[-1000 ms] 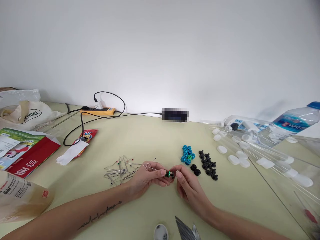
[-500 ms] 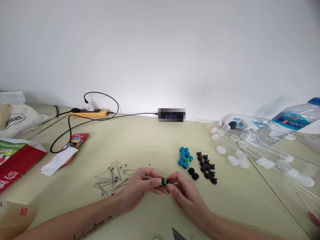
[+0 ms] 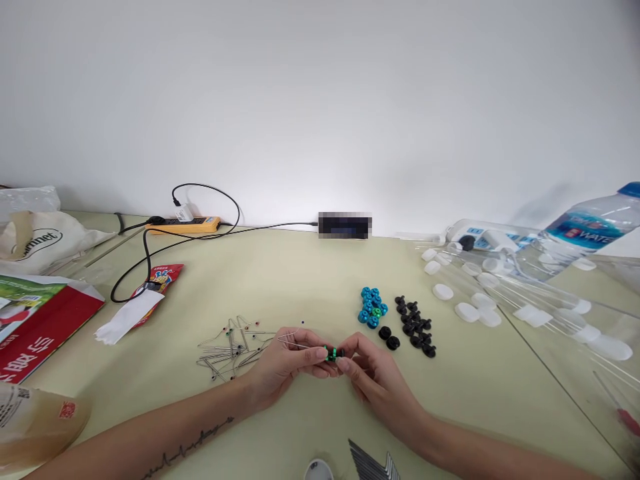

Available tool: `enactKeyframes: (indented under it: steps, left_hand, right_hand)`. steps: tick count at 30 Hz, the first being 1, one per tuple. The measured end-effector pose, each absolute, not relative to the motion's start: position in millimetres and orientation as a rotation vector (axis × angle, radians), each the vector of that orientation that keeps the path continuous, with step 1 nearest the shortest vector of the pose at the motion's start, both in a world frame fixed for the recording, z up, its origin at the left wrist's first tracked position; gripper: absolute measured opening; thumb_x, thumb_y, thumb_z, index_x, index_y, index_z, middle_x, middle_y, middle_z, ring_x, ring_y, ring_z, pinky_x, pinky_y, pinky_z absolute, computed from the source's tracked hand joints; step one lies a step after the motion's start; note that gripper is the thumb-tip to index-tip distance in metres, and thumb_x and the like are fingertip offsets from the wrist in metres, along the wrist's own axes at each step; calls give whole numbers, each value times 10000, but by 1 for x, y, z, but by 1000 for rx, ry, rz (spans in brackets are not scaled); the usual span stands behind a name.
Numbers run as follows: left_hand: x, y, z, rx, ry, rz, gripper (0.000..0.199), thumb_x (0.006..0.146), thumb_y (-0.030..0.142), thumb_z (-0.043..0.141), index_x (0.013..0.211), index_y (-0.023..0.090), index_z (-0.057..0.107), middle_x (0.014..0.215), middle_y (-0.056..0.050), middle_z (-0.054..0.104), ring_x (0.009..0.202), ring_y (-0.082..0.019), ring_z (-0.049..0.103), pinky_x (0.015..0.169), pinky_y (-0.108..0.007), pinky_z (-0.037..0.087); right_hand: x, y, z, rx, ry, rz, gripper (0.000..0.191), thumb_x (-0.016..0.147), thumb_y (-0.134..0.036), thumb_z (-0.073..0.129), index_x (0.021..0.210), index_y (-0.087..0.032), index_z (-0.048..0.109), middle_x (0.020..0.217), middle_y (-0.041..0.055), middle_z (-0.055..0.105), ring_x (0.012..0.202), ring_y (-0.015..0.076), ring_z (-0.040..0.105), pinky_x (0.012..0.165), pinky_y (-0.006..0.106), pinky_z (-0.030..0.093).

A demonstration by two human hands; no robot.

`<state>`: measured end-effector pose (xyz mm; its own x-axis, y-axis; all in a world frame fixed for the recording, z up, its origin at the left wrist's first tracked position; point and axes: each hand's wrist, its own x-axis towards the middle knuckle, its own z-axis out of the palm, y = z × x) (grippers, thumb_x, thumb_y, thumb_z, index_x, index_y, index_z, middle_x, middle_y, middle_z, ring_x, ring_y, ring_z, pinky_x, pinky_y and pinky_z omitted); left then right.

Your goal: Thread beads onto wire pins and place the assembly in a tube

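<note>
My left hand pinches a small green and black part with a thin bent metal wire running back over the fingers. From the right, my right hand has its thumb and forefinger closed on the black end of the same part. Several metal wires with small coloured tips lie loosely to the left of my hands. Beyond my right hand sit a cluster of blue spools with one green spool, two black round pieces and several black stemmed pieces.
Bent grey rods and a white round object are at the near edge. Clear tubes with white caps and a water bottle lie right. A cup, red packet and orange power strip are left.
The view has shifted slightly, bringing more of the grey rods and the white round object into sight. Both hands keep nearly the same grip on the green and black part.
</note>
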<state>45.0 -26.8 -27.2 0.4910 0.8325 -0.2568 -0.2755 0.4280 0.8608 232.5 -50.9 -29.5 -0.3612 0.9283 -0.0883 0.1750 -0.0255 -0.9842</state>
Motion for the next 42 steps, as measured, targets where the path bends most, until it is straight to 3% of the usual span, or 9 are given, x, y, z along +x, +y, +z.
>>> enactKeyframes:
  steps: [9,15,28,35,42]
  left_hand:
    - [44,-27,-30,855,737,790,201,687,246,746,800,86,698,725,-93,711,684,-187,684,634,-245,524]
    - [45,-26,-28,828,737,793,199,681,246,752,798,94,699,754,-106,721,692,-188,686,645,-250,531]
    - [45,-27,-28,841,773,815,244,681,295,752,810,96,697,746,-97,715,695,-168,674,650,-231,526]
    - [45,-27,-27,850,745,805,227,697,275,736,828,92,706,806,-115,719,696,-167,676,661,-239,529]
    - [44,-27,-30,847,753,792,228,691,273,743,808,85,687,786,-120,718,688,-170,679,651,-236,529]
  right_hand:
    - [232,-53,-28,-1165,-1619,1444,316,914,-460,443,788,-175,497,651,-29,480,489,68,353,442,200,254]
    - [231,-52,-27,-1103,-1547,1487,271,901,-462,468,924,-193,494,714,-32,459,487,62,361,419,188,273]
    - [230,-53,-27,-1113,-1533,1450,255,869,-450,531,903,-200,491,762,-19,479,529,67,384,428,187,281]
    - [231,-54,-25,-1164,-1565,1432,312,927,-484,393,875,-195,498,736,-15,513,483,67,368,427,199,273]
    - [233,-52,-28,-1226,-1698,1338,396,925,-496,387,717,-184,512,535,-45,414,464,88,363,439,212,259]
